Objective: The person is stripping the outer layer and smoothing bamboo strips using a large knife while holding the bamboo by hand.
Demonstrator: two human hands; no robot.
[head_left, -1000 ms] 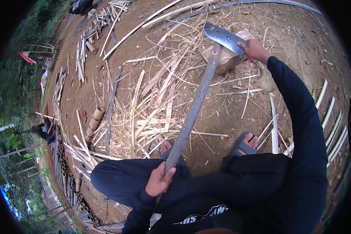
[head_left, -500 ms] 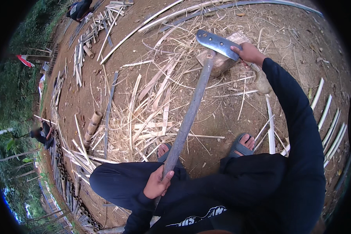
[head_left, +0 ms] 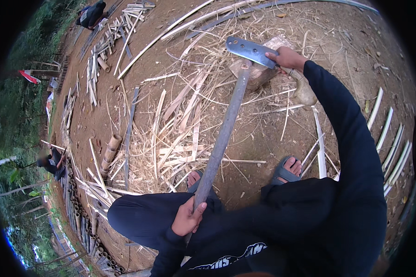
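I sit with my knees apart on bare earth. My left hand (head_left: 188, 219) grips the near end of a long grey bamboo slat (head_left: 224, 134) that runs away from me. Its far end rests on a wooden chopping block (head_left: 259, 74). My right hand (head_left: 289, 58) holds a broad steel cleaver (head_left: 250, 50) by its handle, the blade lying across the slat's far tip at the block.
Split bamboo strips and shavings (head_left: 180, 134) cover the ground ahead. Pale green-edged slats (head_left: 393, 138) lie at right, short bamboo tubes (head_left: 85, 226) are stacked at lower left. A stone (head_left: 305, 92) sits near the block. Other people (head_left: 91, 14) crouch far off.
The cleaver has come down and toward me, from raised above the block to resting on the slat's tip. My left hand keeps its grip on the slat.
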